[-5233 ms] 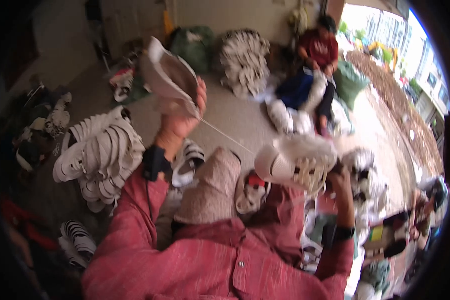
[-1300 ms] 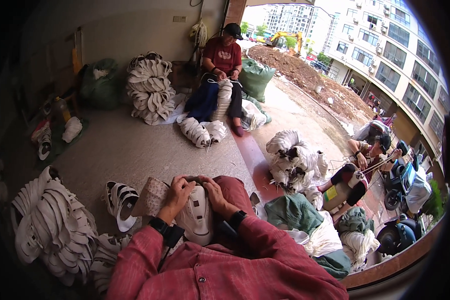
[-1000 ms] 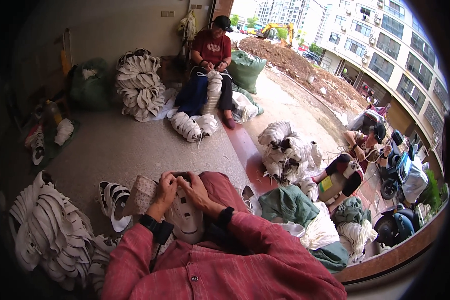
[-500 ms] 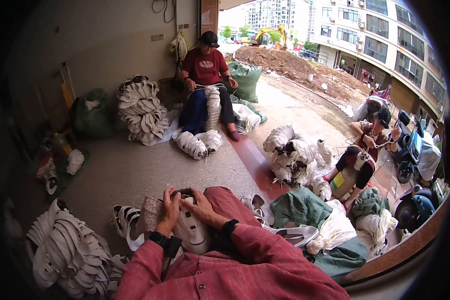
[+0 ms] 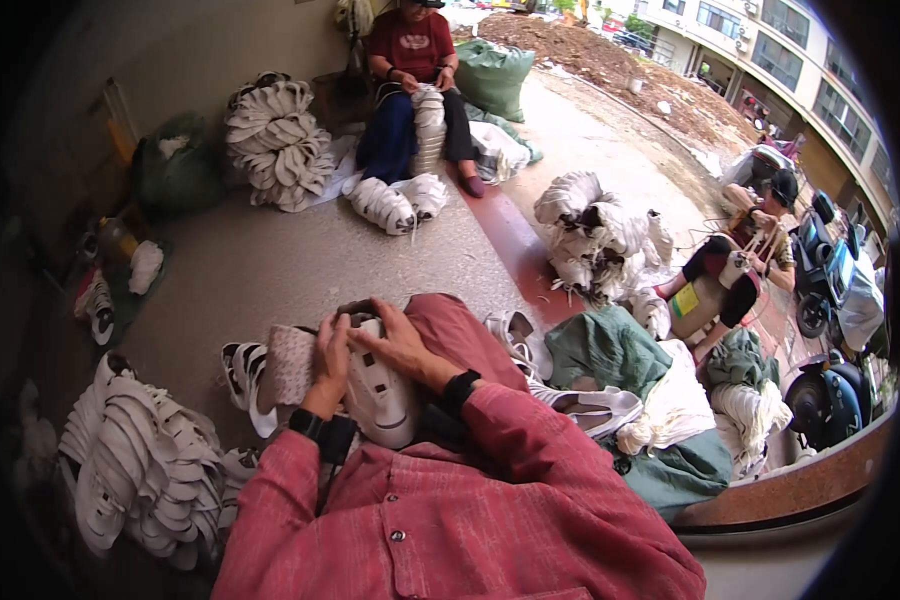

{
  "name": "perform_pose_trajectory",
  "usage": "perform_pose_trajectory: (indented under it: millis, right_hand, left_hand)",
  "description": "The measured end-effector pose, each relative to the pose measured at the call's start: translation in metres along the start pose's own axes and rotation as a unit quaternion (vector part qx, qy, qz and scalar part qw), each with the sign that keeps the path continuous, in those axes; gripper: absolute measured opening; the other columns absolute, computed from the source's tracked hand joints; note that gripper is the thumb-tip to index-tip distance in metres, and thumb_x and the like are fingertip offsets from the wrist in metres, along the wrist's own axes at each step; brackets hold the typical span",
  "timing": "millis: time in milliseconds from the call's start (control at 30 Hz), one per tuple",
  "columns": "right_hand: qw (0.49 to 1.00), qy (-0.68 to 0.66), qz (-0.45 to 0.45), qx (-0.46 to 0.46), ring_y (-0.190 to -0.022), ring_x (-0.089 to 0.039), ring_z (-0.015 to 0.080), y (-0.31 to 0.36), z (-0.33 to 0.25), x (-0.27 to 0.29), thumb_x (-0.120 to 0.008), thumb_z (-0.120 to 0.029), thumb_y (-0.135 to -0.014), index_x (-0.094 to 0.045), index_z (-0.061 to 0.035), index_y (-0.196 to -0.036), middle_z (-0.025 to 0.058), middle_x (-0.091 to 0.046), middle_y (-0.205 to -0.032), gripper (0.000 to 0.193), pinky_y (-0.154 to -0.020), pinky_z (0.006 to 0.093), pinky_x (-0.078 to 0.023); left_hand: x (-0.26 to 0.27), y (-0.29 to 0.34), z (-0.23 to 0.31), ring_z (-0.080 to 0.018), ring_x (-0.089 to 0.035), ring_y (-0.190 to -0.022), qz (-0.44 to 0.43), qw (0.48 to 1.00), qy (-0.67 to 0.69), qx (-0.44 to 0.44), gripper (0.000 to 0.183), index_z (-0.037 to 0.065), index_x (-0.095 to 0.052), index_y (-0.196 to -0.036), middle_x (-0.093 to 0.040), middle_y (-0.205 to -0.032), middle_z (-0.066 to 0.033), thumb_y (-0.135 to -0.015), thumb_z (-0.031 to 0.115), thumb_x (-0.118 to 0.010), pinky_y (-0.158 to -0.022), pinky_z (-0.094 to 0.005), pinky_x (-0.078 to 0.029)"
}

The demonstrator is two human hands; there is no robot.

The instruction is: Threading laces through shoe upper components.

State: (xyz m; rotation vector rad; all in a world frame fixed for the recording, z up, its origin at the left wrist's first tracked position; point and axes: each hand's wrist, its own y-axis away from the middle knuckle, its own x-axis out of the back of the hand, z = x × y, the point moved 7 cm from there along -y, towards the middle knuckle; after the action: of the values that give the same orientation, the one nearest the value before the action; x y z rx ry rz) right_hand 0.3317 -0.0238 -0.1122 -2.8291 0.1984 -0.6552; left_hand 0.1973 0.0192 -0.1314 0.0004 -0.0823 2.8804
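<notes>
A pale shoe upper (image 5: 382, 398) with small dark slots lies lengthwise in my lap, its rounded end toward me. My left hand (image 5: 330, 368) wraps around its left side near the far end. From the right, my right hand (image 5: 408, 350) grips the same end, thumb and fingers angled over the top edge. The fingertips of both hands nearly meet there, and part of the opening is hidden beneath them. Just left of my left hand stands a pale, speckled roll-shaped piece (image 5: 292, 368), with a black-and-white shoe upper (image 5: 245, 385) beside it.
Stacked shoe uppers (image 5: 145, 460) lie at the near left; another bundle (image 5: 278, 145) stands by the wall. Right of my lap are a green sack (image 5: 610, 350) and white laces (image 5: 665, 405). One co-worker (image 5: 410, 60) sits ahead, another (image 5: 750, 240) at right near parked scooters (image 5: 825, 270).
My view has tilted downward, so the scene sits higher. Both hands stay on the shoe upper, fingers slightly shifted. The co-worker ahead has brought their hands together at the stack between their knees.
</notes>
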Motion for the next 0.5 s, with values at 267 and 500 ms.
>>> perform_pose_trajectory:
  millis: [267,500]
  right_hand:
    - [0.999,0.003,-0.028,-0.035,-0.127,-0.042,0.0358,-0.004,0.016,-0.005,-0.063,-0.052,-0.081,-0.037,0.0031,-0.138,0.0268,-0.044,-0.133,0.084,-0.106,0.0374,-0.033]
    - [1.000,-0.004,0.014,-0.019,-0.126,-0.043,0.0335,0.000,0.017,-0.004,-0.065,-0.046,-0.080,-0.038,0.0040,-0.137,0.0232,-0.046,-0.132,0.081,-0.106,0.0357,-0.033]
  left_hand:
    - [0.004,0.002,-0.019,-0.0263,-0.050,-0.112,0.002,0.999,-0.007,0.044,0.052,0.001,-0.047,-0.129,-0.053,-0.121,-0.0168,-0.096,0.042,-0.044,-0.096,-0.0331,-0.039]
    - [0.001,0.001,-0.013,-0.0239,-0.049,-0.112,-0.015,0.999,0.003,0.041,0.052,0.002,-0.047,-0.128,-0.054,-0.121,-0.0150,-0.096,0.042,-0.045,-0.095,-0.0317,-0.039]
